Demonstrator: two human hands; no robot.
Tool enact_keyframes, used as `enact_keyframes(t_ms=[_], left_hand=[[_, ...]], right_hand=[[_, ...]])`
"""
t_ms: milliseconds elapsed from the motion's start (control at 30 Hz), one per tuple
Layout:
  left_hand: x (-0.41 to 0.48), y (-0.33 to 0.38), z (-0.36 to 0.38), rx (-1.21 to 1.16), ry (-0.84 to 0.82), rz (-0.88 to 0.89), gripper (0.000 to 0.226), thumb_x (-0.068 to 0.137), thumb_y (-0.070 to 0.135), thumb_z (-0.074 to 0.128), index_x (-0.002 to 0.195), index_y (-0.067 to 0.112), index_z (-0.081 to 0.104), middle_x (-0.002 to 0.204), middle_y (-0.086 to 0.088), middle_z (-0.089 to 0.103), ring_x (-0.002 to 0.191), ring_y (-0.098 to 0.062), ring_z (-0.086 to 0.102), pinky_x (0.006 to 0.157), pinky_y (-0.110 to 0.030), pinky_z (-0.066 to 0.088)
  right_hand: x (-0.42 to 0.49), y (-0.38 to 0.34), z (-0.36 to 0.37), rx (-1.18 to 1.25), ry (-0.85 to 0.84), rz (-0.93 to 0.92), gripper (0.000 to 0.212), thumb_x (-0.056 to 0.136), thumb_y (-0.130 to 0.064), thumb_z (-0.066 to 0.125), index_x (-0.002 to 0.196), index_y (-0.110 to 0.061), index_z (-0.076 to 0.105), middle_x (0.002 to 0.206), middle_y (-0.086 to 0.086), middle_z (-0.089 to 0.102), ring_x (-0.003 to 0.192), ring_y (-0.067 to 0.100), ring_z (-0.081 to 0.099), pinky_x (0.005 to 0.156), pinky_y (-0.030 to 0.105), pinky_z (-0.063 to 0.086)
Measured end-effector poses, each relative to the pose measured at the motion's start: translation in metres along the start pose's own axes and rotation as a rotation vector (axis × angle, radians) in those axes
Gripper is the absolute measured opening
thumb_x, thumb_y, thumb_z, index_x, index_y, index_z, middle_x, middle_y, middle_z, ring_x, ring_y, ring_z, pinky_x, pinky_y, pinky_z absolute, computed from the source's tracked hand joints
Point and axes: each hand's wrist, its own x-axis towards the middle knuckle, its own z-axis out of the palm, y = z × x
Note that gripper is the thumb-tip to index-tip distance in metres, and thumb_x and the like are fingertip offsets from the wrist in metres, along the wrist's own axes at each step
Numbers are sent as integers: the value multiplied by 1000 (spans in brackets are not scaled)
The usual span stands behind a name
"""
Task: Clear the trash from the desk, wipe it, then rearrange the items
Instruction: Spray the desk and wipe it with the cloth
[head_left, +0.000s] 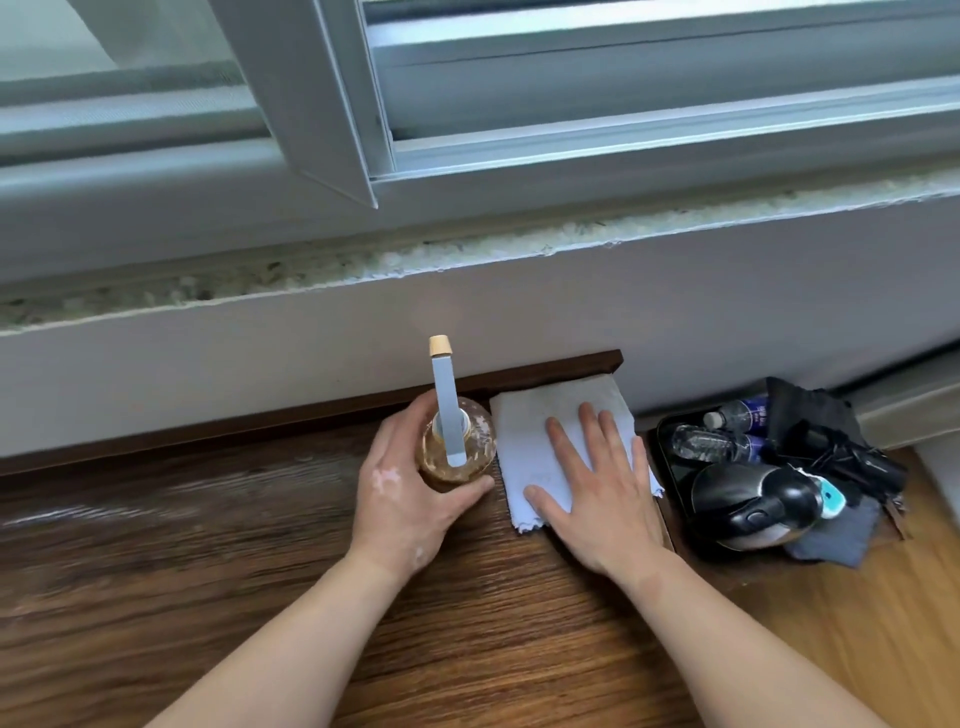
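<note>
the white cloth (550, 431) lies flat on the far right corner of the table (208, 571), just below the window wall. the right hand (597, 488) presses on it with straight, spread fingers. beside it, the left hand (400, 493) curls around an amber glass bottle (457, 452) with a tall stem.

wiping looks well along: damp streaks shine on the left of the table, and no trash shows on it. rearranging seems still to come.

counted: one cloth, one amber bottle. well apart on the floor (857, 623), one black tray (670, 470) holds two water bottles (711, 444) and one kettle (753, 504).
</note>
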Motion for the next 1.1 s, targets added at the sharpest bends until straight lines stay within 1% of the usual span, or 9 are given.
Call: enact_keyframes(t_ms=[100,200,367,500,600,700,800,967,1100], left_hand=[[6,1,5,-14,45,-9,90,52,27,97,133,19,57,119,10,58,107,28,42,92,7,27],[10,1,9,-7,64,-14,90,52,29,97,132,19,57,118,12,58,106,27,43,92,7,27],[11,3,10,14,59,-39,91,52,30,97,133,21,55,123,10,61,108,11,47,94,7,27],[10,3,8,25,22,-126,96,53,37,96,136,27,50,124,11,63,108,1,53,95,-8,37],[10,7,7,22,-35,-184,92,57,35,95,135,30,48,119,13,62,105,-2,52,91,-13,38],[10,3,5,80,-104,-242,88,62,35,92,136,28,46,121,8,63,111,-12,57,91,-19,41],[2,-7,-4,262,-257,-283,77,72,44,82,136,22,46,129,0,65,122,-24,58,98,-30,47],[-43,-14,-31,483,-580,-234,72,83,58,66,142,23,46,138,-2,60,125,-24,57,103,-32,47],[-100,-20,-62,610,-682,-168,66,88,58,59,141,21,47,135,-2,63,125,-23,57,102,-32,46]], right_hand=[[1,-4,2,-9,23,-6,80,90,-75,27,160,-39,13,170,3,0,157,24,-6,124,56,4],[0,-4,3,-24,13,-5,80,90,-75,26,160,-41,8,170,2,-3,156,24,-9,124,56,1],[1,-4,-1,-30,-33,-7,80,90,-76,21,159,-42,0,169,0,-11,155,22,-17,124,54,-5],[0,-6,-6,-26,-38,-9,81,89,-76,22,159,-41,3,170,2,-7,155,23,-13,124,55,-4],[-2,-8,-13,-61,-71,-7,80,92,-73,26,160,-39,3,169,3,-7,155,24,-11,123,55,-2],[-10,-10,-20,-70,-111,0,77,95,-68,30,161,-36,5,169,2,-5,156,24,-9,123,54,1],[-30,-9,-27,-99,-141,2,74,98,-63,33,161,-32,7,169,4,0,156,24,-3,125,50,8],[-88,-4,-38,-105,-198,66,72,97,-61,42,158,-31,19,167,4,14,155,23,12,124,49,18],[-159,9,-50,-111,-269,149,69,95,-62,44,154,-28,32,164,4,27,149,24,29,118,47,31]])
